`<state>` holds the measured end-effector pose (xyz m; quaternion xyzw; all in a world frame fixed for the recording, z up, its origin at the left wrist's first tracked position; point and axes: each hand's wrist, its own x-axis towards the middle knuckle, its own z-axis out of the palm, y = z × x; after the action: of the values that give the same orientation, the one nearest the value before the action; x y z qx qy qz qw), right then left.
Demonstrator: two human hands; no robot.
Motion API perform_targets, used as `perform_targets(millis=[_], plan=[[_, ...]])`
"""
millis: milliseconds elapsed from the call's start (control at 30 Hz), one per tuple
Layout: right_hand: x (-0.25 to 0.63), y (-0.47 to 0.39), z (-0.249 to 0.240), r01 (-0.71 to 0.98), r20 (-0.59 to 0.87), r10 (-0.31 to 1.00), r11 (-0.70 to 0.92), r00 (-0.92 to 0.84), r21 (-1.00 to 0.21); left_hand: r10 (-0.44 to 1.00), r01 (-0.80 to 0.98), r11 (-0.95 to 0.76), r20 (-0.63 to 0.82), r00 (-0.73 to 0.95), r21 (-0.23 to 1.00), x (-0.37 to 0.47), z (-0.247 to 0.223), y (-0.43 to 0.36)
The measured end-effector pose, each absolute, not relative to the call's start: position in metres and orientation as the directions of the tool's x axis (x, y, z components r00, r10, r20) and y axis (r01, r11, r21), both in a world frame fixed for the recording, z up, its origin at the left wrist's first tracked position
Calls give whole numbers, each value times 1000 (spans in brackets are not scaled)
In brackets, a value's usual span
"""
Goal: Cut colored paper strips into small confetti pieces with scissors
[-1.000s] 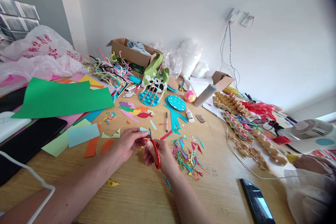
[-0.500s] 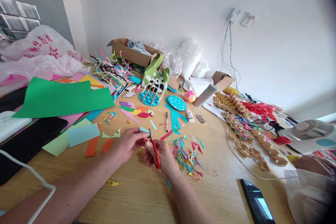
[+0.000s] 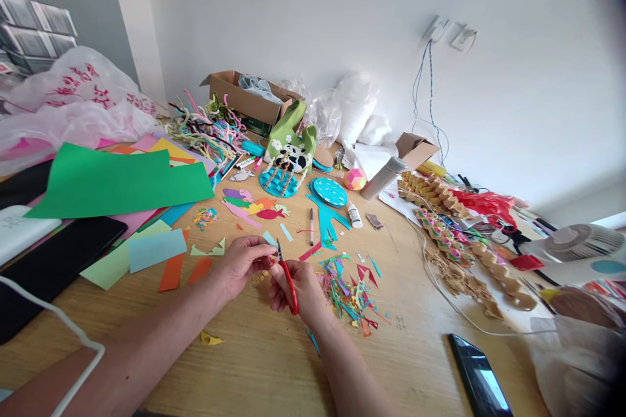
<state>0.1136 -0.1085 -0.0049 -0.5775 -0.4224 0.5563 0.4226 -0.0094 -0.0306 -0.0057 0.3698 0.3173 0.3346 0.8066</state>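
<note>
My right hand (image 3: 298, 287) is closed round the red-handled scissors (image 3: 292, 287), whose blades point up and away near the fingertips of my left hand (image 3: 243, 265). My left hand is pinched at the blades; a small light blue strip of paper (image 3: 268, 238) shows beside its fingertips, and what lies between them is too small to make out. Beyond the hands lie coloured paper fish (image 3: 270, 214). Right of my right hand is a heap of paper scraps (image 3: 349, 293).
Green paper (image 3: 122, 186) covers other sheets at the left. Behind stand a cardboard box (image 3: 239, 94) and a panda bag (image 3: 292, 146). A grey cylinder (image 3: 385, 178) leans at centre right. A phone (image 3: 478, 374) and a fan (image 3: 581, 247) are at the right.
The light blue paper strip by my left fingertips has shifted slightly and its angle differs. Both hands and the scissors are almost where they were.
</note>
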Motion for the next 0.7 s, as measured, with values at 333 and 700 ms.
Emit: perform_targets(millis=[333, 700], plan=[[115, -109, -2, 29, -293, 956, -293, 8, -956, 782, -244, 465, -265, 565, 851, -10, -1, -29], [116, -110, -3, 43, -293, 956, -292, -7, -955, 780, -198, 419, -240, 578, 886, -11, -1, -27]])
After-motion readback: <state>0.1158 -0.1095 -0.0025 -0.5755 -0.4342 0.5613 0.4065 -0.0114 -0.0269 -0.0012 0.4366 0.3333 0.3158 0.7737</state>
